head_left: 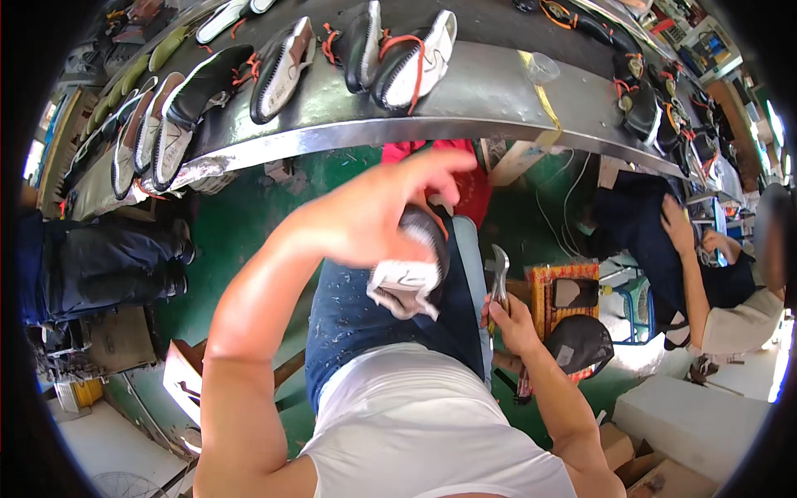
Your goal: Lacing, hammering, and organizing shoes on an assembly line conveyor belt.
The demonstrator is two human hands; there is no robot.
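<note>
Nearest the camera, a white sleeveless top fills the near middle, and beyond it lie dark trousers flecked with pale bits. Over the thighs sits a black shoe upper, its pale lining turned toward the body; the lap probably serves as a soft rest, bringing the piece close to both hands. Above it, the left hand arches in from the left with the elbow bent out wide and the palm mostly downward. Its fingers are parted well away from the thumb, the upper ones reaching far and right, the thumb lying across the shoe; motion blur hides whether they grip it or merely touch. To the right, beside the thigh, the right hand has its fingers curled closed around a pair of metal pincers. Their head points far, away from the body, and that low grip on the handles perhaps keeps the tool ready yet clear of the shoe. Its forearm slants in from the near right, elbow bent. Far across, a metal-topped bench carries more shoes, likely lined up within reach.
</note>
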